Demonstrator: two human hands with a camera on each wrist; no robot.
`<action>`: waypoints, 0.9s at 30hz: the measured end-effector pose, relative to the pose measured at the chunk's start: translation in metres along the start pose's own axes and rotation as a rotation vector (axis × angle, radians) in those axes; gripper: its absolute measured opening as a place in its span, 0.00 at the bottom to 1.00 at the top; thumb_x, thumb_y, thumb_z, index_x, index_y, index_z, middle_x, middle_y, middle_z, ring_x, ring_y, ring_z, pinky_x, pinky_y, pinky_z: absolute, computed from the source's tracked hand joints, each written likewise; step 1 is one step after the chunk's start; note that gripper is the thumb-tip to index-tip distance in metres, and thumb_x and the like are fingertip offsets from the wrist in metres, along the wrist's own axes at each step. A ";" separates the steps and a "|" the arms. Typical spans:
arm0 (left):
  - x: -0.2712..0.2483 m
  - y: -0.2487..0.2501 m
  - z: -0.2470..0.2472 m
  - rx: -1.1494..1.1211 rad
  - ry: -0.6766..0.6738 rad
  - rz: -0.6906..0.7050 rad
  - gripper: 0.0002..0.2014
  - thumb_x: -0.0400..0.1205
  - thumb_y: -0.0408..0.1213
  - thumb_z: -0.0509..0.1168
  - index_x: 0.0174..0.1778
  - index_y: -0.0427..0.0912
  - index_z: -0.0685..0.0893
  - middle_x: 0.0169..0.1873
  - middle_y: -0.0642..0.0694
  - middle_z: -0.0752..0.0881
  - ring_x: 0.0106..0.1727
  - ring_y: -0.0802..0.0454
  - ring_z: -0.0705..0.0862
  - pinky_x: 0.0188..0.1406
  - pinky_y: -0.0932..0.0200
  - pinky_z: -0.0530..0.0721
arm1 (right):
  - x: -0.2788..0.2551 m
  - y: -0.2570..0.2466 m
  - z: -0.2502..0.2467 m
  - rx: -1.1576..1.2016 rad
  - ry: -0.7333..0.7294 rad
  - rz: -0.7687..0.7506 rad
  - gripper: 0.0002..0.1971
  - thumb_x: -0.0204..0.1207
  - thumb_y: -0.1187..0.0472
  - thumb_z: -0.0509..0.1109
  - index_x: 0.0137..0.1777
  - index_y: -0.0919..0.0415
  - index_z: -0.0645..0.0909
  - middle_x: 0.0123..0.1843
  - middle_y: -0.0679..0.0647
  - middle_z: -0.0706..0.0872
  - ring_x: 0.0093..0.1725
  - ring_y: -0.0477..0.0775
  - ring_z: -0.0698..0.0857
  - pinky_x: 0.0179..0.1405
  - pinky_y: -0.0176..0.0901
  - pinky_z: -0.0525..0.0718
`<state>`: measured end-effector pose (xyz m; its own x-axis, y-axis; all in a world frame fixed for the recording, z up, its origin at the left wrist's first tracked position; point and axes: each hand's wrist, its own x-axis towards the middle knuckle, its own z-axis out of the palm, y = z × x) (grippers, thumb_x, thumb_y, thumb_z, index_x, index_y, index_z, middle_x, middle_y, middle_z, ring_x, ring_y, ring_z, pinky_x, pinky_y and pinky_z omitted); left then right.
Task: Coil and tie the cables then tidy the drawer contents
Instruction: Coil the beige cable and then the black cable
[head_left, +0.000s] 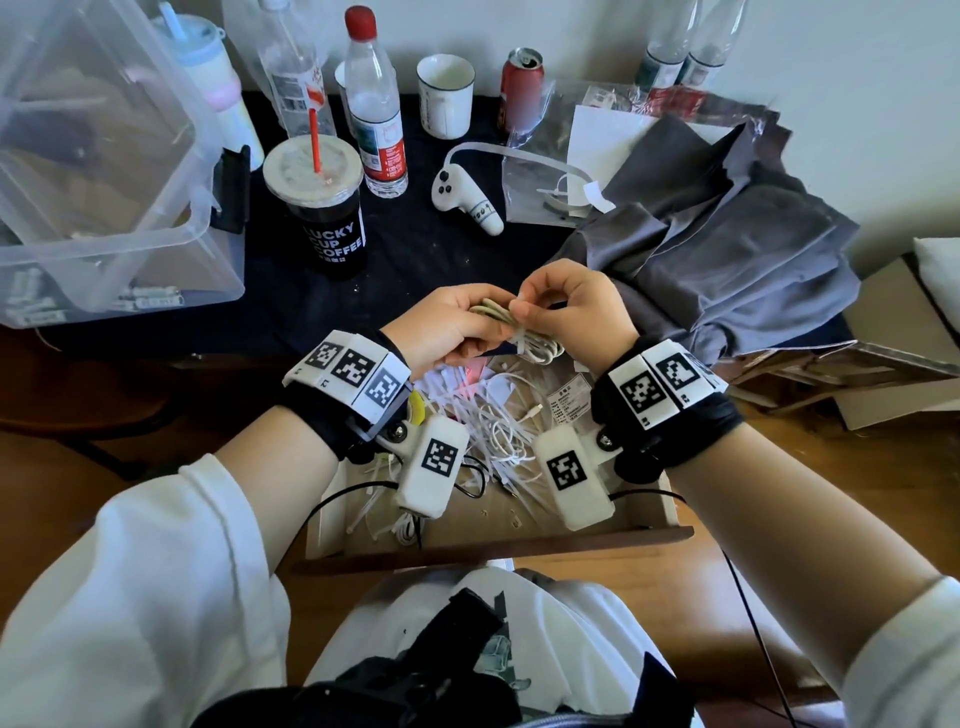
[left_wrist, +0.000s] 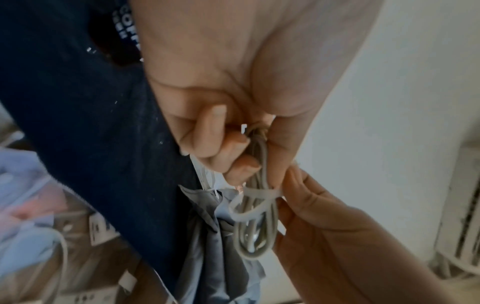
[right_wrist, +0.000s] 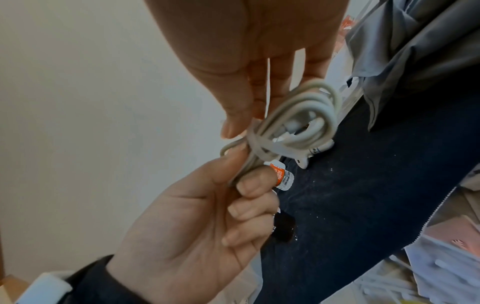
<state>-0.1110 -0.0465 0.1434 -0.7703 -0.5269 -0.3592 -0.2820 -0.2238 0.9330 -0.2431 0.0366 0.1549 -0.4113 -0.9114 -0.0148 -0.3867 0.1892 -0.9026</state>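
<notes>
1. My left hand (head_left: 447, 325) curls its fingers round one end of a coiled grey-white cable (head_left: 524, 338), gripping the bundle just above the front edge of the dark-clothed table (head_left: 426, 260).
2. My right hand (head_left: 566, 306) pinches the middle of that coil between thumb and forefinger; the left wrist view shows a turn of the cable wrapped crosswise round the bundle right at those fingertips (left_wrist: 291, 185).
3. In the right wrist view the free loops (right_wrist: 306, 119) of the coil fan out past my right fingers, with a white plug tucked inside them.
4. The open drawer (head_left: 493, 540) sits directly beneath both hands, against the table's front edge, holding a loose tangle of white cables (head_left: 498, 431) and white zip ties (head_left: 452, 395).
5. On the table, a black coffee cup (head_left: 327, 208) with a red straw stands near the left side, beside a clear storage box (head_left: 104, 171) at the left edge.
6. A white controller (head_left: 462, 195) lies near the table's middle, with a red-capped water bottle (head_left: 374, 104) and a white mug (head_left: 445, 96) behind it toward the back edge.
7. Crumpled grey cloth (head_left: 727, 244) covers the right end of the table.
</notes>
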 end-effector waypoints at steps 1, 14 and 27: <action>0.001 0.000 0.000 0.037 -0.015 -0.003 0.15 0.78 0.20 0.63 0.47 0.47 0.83 0.24 0.50 0.78 0.18 0.62 0.69 0.11 0.72 0.62 | 0.000 0.001 0.000 0.003 -0.002 0.006 0.16 0.70 0.69 0.75 0.30 0.50 0.76 0.35 0.45 0.78 0.34 0.45 0.77 0.42 0.41 0.78; 0.001 -0.015 -0.007 0.096 -0.079 -0.048 0.11 0.78 0.22 0.65 0.47 0.44 0.83 0.25 0.53 0.81 0.20 0.63 0.71 0.16 0.71 0.63 | 0.004 0.014 -0.005 0.272 0.005 0.212 0.10 0.77 0.63 0.70 0.34 0.55 0.79 0.27 0.43 0.82 0.28 0.38 0.80 0.29 0.27 0.74; -0.012 -0.107 -0.005 -0.267 0.105 -0.423 0.08 0.79 0.22 0.63 0.42 0.39 0.82 0.24 0.45 0.79 0.21 0.57 0.73 0.16 0.69 0.64 | -0.026 0.102 0.035 0.259 -0.382 0.511 0.10 0.72 0.72 0.72 0.41 0.55 0.81 0.35 0.48 0.85 0.29 0.38 0.83 0.32 0.31 0.82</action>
<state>-0.0690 -0.0201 0.0481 -0.5549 -0.4209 -0.7176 -0.3908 -0.6296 0.6715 -0.2429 0.0667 0.0479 -0.1514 -0.8048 -0.5740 0.0081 0.5796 -0.8148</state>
